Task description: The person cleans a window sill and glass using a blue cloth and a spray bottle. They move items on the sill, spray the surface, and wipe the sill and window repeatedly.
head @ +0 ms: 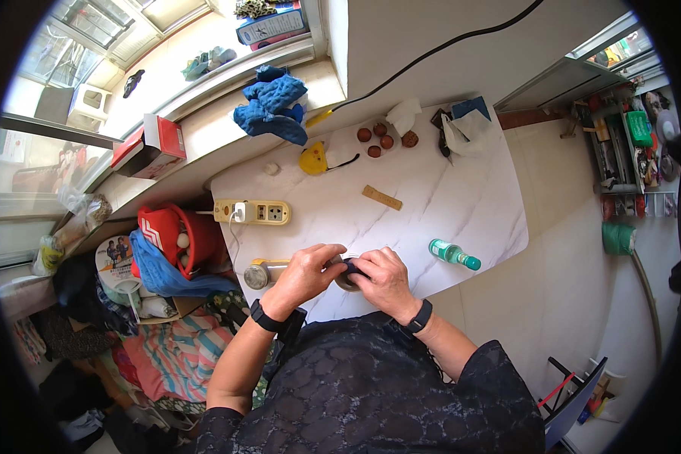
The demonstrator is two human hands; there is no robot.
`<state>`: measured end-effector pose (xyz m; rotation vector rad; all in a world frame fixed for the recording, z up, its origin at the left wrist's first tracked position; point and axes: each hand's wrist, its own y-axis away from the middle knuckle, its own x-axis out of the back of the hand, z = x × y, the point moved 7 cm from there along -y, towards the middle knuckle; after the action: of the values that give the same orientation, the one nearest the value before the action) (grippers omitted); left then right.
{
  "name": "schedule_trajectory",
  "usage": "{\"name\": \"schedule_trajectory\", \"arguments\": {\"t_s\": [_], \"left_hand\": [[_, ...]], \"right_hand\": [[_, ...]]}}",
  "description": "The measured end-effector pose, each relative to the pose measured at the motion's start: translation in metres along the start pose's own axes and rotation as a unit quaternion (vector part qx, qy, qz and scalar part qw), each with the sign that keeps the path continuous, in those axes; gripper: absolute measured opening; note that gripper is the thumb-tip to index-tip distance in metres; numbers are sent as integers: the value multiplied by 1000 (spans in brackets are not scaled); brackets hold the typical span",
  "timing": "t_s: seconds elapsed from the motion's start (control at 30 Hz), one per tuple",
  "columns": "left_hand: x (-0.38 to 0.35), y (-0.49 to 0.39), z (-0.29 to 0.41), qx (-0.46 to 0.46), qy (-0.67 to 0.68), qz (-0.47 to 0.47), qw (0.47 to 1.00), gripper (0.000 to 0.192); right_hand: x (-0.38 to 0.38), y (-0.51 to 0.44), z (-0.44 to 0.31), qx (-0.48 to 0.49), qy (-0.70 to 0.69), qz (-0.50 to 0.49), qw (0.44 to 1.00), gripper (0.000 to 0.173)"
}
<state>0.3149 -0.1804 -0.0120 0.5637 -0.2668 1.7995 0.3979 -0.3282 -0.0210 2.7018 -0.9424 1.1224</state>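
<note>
Near the front edge of the marble-patterned table (318, 198), my left hand (312, 274) and my right hand (385, 277) meet over a small round container (349, 284). The fingers of both hands pinch something small and dark (354, 267) at its top; what it is cannot be made out. A clear jar with a metal lid (256, 276) lies on its side, partly behind my left hand. To the right of my hands lies a green bottle (451, 253). A flat brown strip bearing writing (382, 197) rests farther back.
At the table's left is a power strip (278, 212) with a white charger (243, 213). Along the back lie a yellow item (314, 159), a clear tray of round brown things (380, 129) and a white plastic bag (468, 136). A red bucket (201, 227) stands left of the table.
</note>
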Motion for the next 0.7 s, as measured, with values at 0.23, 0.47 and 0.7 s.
{"name": "schedule_trajectory", "arguments": {"t_s": [0.23,0.47,0.7], "left_hand": [[-1,-10,-9,45,17,-28,998,40],[10,-16,-10,13,-16,-11,1000,23],[4,-20,2,-6,-64,-29,998,28]], "right_hand": [[-6,1,18,-89,-69,5,994,20],[-19,17,63,-307,-396,-6,866,16],[-14,11,43,-234,-267,-7,935,24]]}}
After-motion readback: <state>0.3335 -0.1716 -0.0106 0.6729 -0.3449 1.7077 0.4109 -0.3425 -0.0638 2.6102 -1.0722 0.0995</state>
